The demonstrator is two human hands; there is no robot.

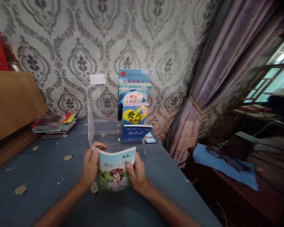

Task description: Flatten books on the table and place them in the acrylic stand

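Observation:
Between my two hands is a thin picture book (115, 171), its illustrated cover facing me and its top edge bowed. My left hand (91, 162) grips the upper left edge, thumb on the front and fingers behind. On the other side my right hand (137, 173) holds the right edge, with the thumb pressed on the cover. Just beyond the book stands a clear acrylic rack (106, 126). Its left part shows no books; its right part holds several upright in steps, among them a yellow-and-blue book (135, 115) and a dark blue book (136, 135) in front.
A stack of books (58, 124) lies at the left, by a wooden cabinet (14, 97). The dark patterned cloth (49, 170) covers the surface under my arms. At right, a gathered curtain (194, 126) hangs beside glasses (229, 159) on a blue cloth (203, 154).

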